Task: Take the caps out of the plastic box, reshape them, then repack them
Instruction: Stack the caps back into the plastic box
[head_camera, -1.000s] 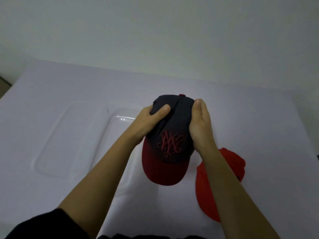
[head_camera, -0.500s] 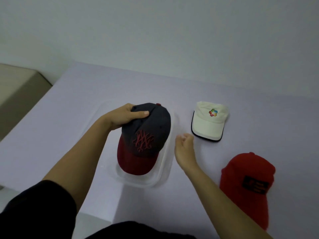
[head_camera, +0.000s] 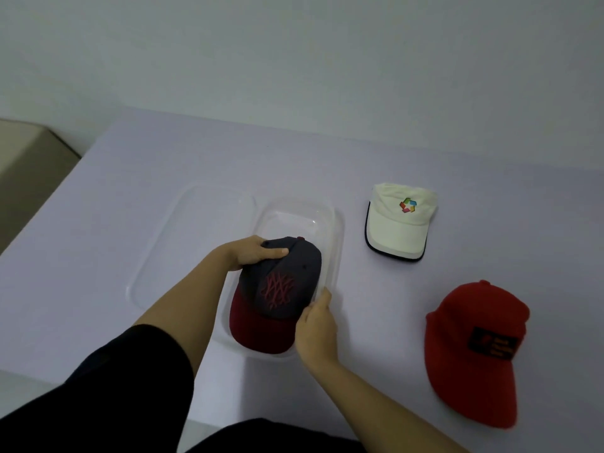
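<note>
A pale, bare wall [head_camera: 294, 60] stands behind a smooth, matte, lavender-white table [head_camera: 98, 289], and a beige surface [head_camera: 26, 152] shows past the table's left edge.

You have three caps in view, one plastic box [head_camera: 336, 243] and one lid [head_camera: 183, 243]. The box is clear and glossy, a rounded rectangle with shallow walls. The lid, just as clear and flat with rounded corners, lies just beside it on your left.

The dark cap [head_camera: 294, 266] sits inside the box, towards its near end. It has a soft navy cloth crown, a small red button on top, tangled red stitching on the front and a stiff maroon brim curving towards you.

Your left hand [head_camera: 251, 253], coming out of a black sleeve [head_camera: 130, 371], grips the crown's back left, thumb laid across the top and fingers wrapped behind. Your right hand [head_camera: 315, 325] has its fingers curled together against the cap's right side, by the box wall. I cannot tell whether they pinch the fabric or only press it.

Right of the box, on the table, lie the two other caps:
- The white cap [head_camera: 397, 230] is cream-coloured, with a multicoloured emblem and a dark-edged brim.
- The red cap [head_camera: 470, 361], nearer you, is fuzzy-looking with a dark rectangular patch.
</note>
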Action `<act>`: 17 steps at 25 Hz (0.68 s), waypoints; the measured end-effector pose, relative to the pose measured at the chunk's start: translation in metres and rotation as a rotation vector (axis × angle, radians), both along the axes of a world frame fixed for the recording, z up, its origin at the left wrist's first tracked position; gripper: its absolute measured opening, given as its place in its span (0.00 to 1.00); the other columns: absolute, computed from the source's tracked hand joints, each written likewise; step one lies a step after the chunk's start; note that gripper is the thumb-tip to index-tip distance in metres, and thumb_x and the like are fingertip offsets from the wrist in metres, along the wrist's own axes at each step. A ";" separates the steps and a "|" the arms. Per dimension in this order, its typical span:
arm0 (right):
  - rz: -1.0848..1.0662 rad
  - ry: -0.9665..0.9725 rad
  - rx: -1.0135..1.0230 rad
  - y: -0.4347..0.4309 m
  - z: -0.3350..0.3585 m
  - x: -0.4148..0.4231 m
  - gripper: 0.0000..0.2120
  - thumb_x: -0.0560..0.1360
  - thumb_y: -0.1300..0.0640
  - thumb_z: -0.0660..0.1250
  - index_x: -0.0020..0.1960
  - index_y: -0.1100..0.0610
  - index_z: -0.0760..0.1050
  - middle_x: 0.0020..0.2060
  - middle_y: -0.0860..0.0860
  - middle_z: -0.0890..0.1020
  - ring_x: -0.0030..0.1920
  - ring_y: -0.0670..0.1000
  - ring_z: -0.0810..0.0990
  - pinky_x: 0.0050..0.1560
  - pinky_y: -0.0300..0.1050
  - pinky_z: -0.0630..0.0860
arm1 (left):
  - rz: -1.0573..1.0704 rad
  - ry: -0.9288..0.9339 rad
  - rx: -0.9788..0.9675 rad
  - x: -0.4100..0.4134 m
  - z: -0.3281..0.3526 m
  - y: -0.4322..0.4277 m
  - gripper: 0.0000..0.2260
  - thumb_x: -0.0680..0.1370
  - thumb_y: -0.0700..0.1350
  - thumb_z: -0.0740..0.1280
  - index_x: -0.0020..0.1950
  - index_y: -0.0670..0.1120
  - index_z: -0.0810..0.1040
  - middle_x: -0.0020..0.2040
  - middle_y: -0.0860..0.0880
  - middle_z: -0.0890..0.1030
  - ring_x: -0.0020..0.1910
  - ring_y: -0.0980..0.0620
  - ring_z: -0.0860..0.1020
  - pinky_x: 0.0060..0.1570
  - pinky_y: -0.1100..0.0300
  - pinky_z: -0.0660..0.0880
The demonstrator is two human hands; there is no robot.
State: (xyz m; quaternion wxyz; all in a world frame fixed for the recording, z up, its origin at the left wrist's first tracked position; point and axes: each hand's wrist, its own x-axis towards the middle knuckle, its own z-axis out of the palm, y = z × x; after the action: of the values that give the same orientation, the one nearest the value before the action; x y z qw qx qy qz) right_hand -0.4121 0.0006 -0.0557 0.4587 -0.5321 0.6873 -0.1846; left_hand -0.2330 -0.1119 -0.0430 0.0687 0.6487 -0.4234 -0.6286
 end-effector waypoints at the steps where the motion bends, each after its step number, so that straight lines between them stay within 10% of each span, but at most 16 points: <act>1: -0.003 0.007 -0.003 0.000 0.000 0.001 0.21 0.80 0.60 0.50 0.72 0.58 0.55 0.34 0.52 0.75 0.32 0.48 0.74 0.32 0.43 0.71 | -0.018 -0.023 -0.011 0.002 -0.004 0.001 0.23 0.73 0.57 0.69 0.61 0.44 0.77 0.55 0.45 0.82 0.52 0.47 0.81 0.54 0.54 0.77; 6: 0.014 0.019 -0.006 -0.001 0.004 0.003 0.21 0.80 0.58 0.51 0.72 0.58 0.55 0.40 0.55 0.78 0.37 0.52 0.77 0.39 0.51 0.77 | 0.067 -0.047 -0.077 0.007 -0.007 0.009 0.25 0.71 0.57 0.70 0.64 0.45 0.74 0.60 0.45 0.78 0.55 0.47 0.78 0.60 0.51 0.74; 10: 0.074 -0.003 0.016 -0.002 0.017 -0.009 0.28 0.79 0.45 0.53 0.74 0.56 0.50 0.70 0.56 0.66 0.66 0.57 0.70 0.62 0.51 0.70 | 0.187 -0.114 -0.292 0.004 0.018 0.011 0.27 0.75 0.51 0.68 0.71 0.46 0.66 0.70 0.45 0.70 0.67 0.46 0.70 0.67 0.53 0.66; 17: -0.169 -0.114 -0.312 -0.019 0.046 -0.070 0.22 0.80 0.54 0.55 0.73 0.57 0.58 0.72 0.54 0.64 0.71 0.52 0.64 0.65 0.39 0.61 | 0.227 -0.001 -0.707 -0.099 0.077 0.003 0.21 0.78 0.49 0.64 0.71 0.47 0.69 0.69 0.49 0.72 0.67 0.55 0.70 0.66 0.59 0.66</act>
State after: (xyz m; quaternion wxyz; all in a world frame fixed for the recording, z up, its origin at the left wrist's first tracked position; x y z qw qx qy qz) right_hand -0.4822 -0.0187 -0.0098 0.3917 -0.5257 0.6654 -0.3569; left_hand -0.3316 -0.1086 0.0336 0.3574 0.6282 -0.5397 -0.4316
